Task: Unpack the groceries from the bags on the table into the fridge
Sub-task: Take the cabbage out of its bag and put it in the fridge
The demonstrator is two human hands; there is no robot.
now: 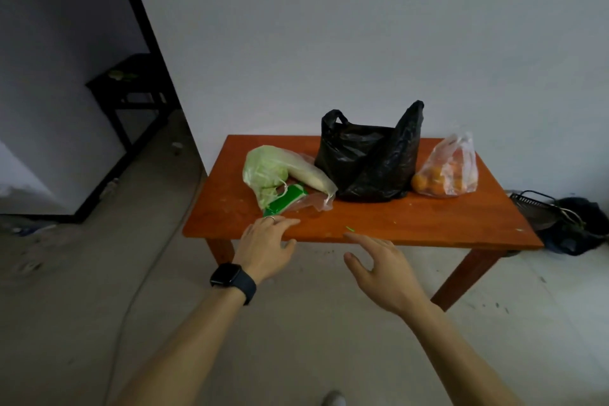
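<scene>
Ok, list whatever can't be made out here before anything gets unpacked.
Head view only:
- Black bag: contents hidden by its opaque plastic.
- Fridge: outside the frame.
- Dark side table: things on it too dim and small to tell.
- Green packet: print too blurred to read.
- Dark heap on the floor, right: too dim to identify.

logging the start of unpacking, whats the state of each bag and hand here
black plastic bag, upright on the wooden table, handles loose, contents hidden
clear bag with cabbage, lying on its side, still packed
clear bag of orange fruit, slumped, top gathered, still packed
left hand, open, fingertips over the table's front edge, holding nothing
right hand, open, holding nothing
</scene>
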